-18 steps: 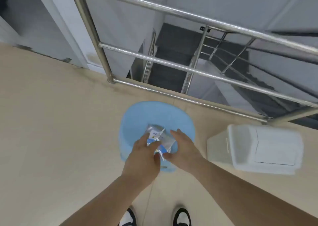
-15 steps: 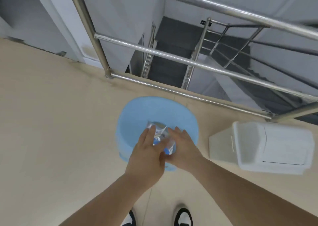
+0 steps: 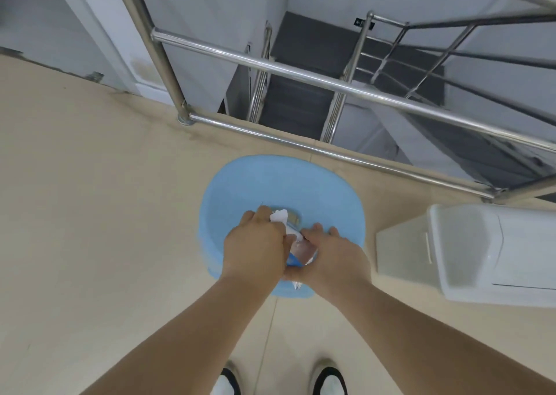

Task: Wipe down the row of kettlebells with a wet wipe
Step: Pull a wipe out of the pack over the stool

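Over a round light-blue plastic tub [image 3: 282, 184] (it may be a stool; the top view does not settle it) at the centre of the view, the left hand [image 3: 255, 244] curls its fingers around a crumpled white wet wipe [image 3: 279, 215], which sticks up at 12 o'clock from its knuckles. The right hand [image 3: 334, 253], just beside it at 3 o'clock, grips a small shiny blue-and-white wipe packet [image 3: 302, 251] held between both hands. A white lidded plastic bin [image 3: 481, 253] stands at 3 o'clock from the tub, a steel stair railing [image 3: 301, 74] runs from 12 to 2 o'clock, and black-and-white shoes [image 3: 329, 379] show at 6 o'clock
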